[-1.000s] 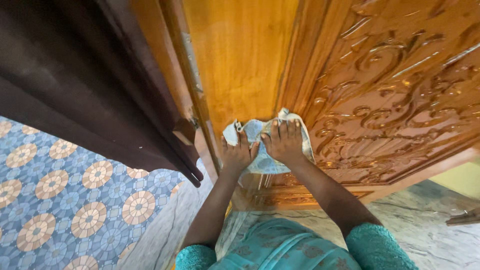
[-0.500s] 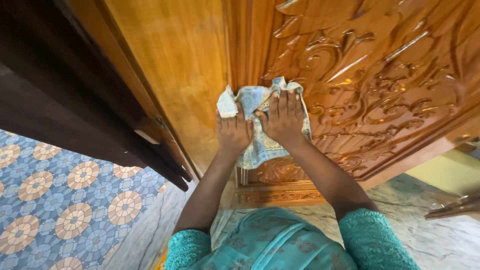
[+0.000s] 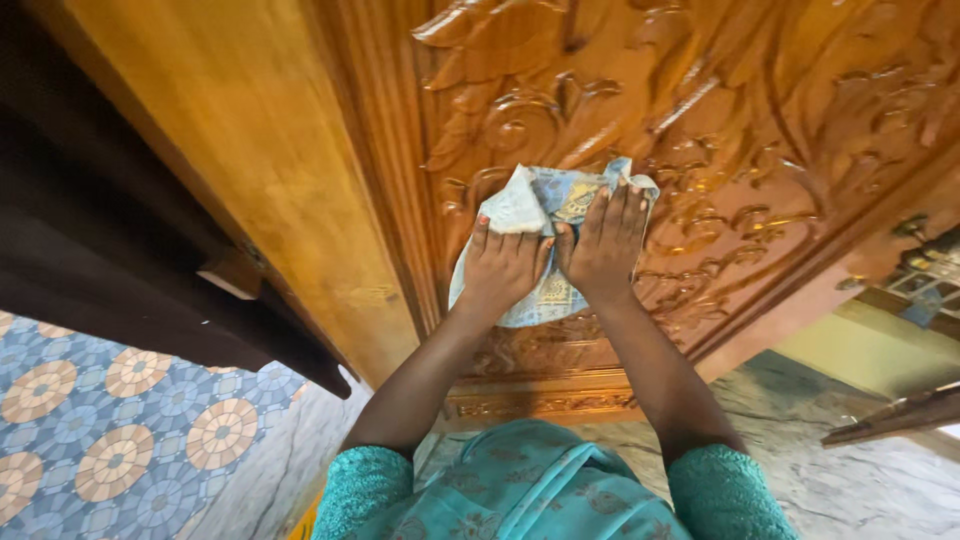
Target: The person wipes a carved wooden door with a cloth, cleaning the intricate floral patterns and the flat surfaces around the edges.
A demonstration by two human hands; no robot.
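Note:
Both my hands press a pale blue and white patterned cloth flat against a carved wooden door. My left hand lies on the cloth's left half, fingers spread. Beside it, touching at the thumbs, my right hand covers the cloth's right half. The cloth sits on the scrolled carving of the lower door panel, just right of the plain smooth stile. Part of the cloth is hidden under my palms.
A dark brown curtain hangs at the left by the door frame. Blue floor tiles with round tan patterns lie lower left. Marble flooring lies lower right, with a wooden strip and a yellow wall.
Both hands have slid the cloth up and to the right over the carved panel, from near the bottom moulding onto higher scrollwork. The view has tilted upward with them.

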